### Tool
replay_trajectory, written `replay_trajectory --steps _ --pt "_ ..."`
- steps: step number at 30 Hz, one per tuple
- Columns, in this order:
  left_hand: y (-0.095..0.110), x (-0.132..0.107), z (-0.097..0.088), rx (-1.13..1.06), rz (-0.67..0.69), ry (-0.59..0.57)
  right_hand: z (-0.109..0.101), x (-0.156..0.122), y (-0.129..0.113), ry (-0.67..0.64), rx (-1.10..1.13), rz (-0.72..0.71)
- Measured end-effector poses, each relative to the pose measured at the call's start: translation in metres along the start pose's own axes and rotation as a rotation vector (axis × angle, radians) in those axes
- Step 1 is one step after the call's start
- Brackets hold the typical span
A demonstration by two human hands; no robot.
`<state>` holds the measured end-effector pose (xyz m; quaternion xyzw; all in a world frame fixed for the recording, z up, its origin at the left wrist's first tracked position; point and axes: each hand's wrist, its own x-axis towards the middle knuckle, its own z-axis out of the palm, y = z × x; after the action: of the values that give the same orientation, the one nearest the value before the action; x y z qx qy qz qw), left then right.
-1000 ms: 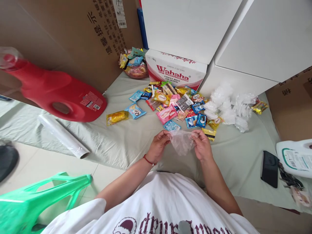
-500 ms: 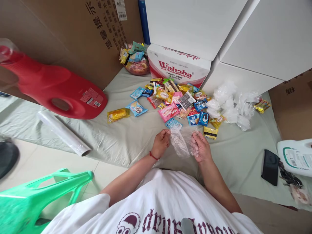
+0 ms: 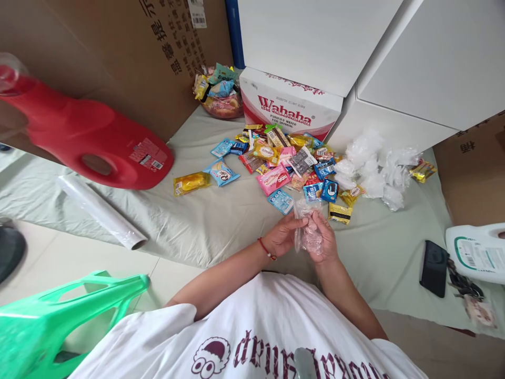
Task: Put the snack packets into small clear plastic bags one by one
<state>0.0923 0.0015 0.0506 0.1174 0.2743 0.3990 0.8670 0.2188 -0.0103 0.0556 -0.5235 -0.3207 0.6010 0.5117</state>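
Note:
A clear plastic bag (image 3: 310,239) is bunched between my two hands, above the near edge of the cloth-covered surface. My left hand (image 3: 284,235) pinches its left side, with the thumb on top. On the other side my right hand (image 3: 324,239) grips it, fingers curled round the film. Just beyond lies a heap of wrapped snacks (image 3: 276,150) in pink, blue, yellow and red packs. The closest are a light blue packet (image 3: 281,201) and a yellow packet (image 3: 340,213). Crumpled clear bags (image 3: 373,166) are piled right of the heap.
Behind the heap stands a Wahaha water carton (image 3: 290,105), with a bowl of snacks (image 3: 221,97) beside it. A red jug (image 3: 94,139) and a plastic roll (image 3: 102,210) lie left, above a green stool (image 3: 74,316). At right are a phone (image 3: 434,268) and a white bottle (image 3: 479,252).
My left hand has moved right, up to my right hand. The bag, stretched between them before, is now gathered into a smaller bundle.

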Motion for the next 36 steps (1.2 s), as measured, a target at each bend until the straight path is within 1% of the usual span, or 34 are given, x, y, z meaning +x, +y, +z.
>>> replay_trajectory --steps 2,4,6,8,11,14,16,18,20,22,24,26,28,29,30,32,33,34,35,36 --pt "0.007 0.001 -0.006 0.003 -0.026 0.041 -0.007 -0.002 -0.009 0.066 0.070 -0.016" --pt "0.016 -0.004 -0.019 0.048 -0.075 0.088 -0.021 -0.001 -0.020 0.122 0.095 -0.015" --pt "0.025 -0.013 -0.033 0.124 -0.084 0.140 -0.037 0.002 -0.028 0.144 0.061 0.005" --pt "0.033 -0.025 -0.046 0.202 -0.062 0.188 -0.050 0.007 -0.031 0.136 0.021 0.047" --pt "0.044 -0.044 -0.060 0.308 -0.026 0.258 -0.063 0.017 -0.024 0.099 -0.035 0.122" --pt "0.056 -0.065 -0.074 0.393 0.006 0.339 -0.069 0.029 -0.012 0.074 -0.092 0.156" --pt "0.062 -0.080 -0.085 0.448 0.046 0.422 -0.073 0.036 -0.005 0.070 -0.123 0.161" --pt "0.066 -0.093 -0.096 0.524 0.101 0.532 -0.075 0.042 0.001 0.066 -0.149 0.161" --pt "0.064 -0.101 -0.104 0.644 0.155 0.619 -0.076 0.047 0.005 0.057 -0.170 0.146" --pt "0.060 -0.097 -0.104 0.822 0.242 0.655 -0.075 0.049 0.008 0.046 -0.183 0.124" --pt "0.054 -0.081 -0.097 1.020 0.371 0.650 -0.073 0.049 0.011 0.045 -0.193 0.106" --pt "0.050 -0.056 -0.085 1.161 0.484 0.631 -0.070 0.047 0.012 0.044 -0.198 0.103" --pt "0.048 -0.030 -0.071 1.219 0.510 0.586 -0.069 0.045 0.011 0.045 -0.198 0.103" --pt "0.047 -0.020 -0.065 1.222 0.494 0.537 -0.070 0.044 0.010 0.048 -0.197 0.102" --pt "0.047 -0.013 -0.060 1.206 0.465 0.464 -0.071 0.043 0.008 0.054 -0.196 0.098" --pt "0.046 -0.007 -0.053 1.100 0.374 0.276 -0.077 0.042 0.003 0.068 -0.197 0.089" --pt "0.046 -0.008 -0.052 1.011 0.319 0.188 -0.080 0.041 0.001 0.071 -0.198 0.085" --pt "0.046 -0.012 -0.051 0.906 0.266 0.127 -0.083 0.041 -0.002 0.067 -0.198 0.083" --pt "0.046 -0.017 -0.051 0.801 0.219 0.091 -0.087 0.042 -0.005 0.059 -0.198 0.085" --pt "0.046 -0.022 -0.052 0.706 0.183 0.079 -0.089 0.042 -0.007 0.049 -0.199 0.088"
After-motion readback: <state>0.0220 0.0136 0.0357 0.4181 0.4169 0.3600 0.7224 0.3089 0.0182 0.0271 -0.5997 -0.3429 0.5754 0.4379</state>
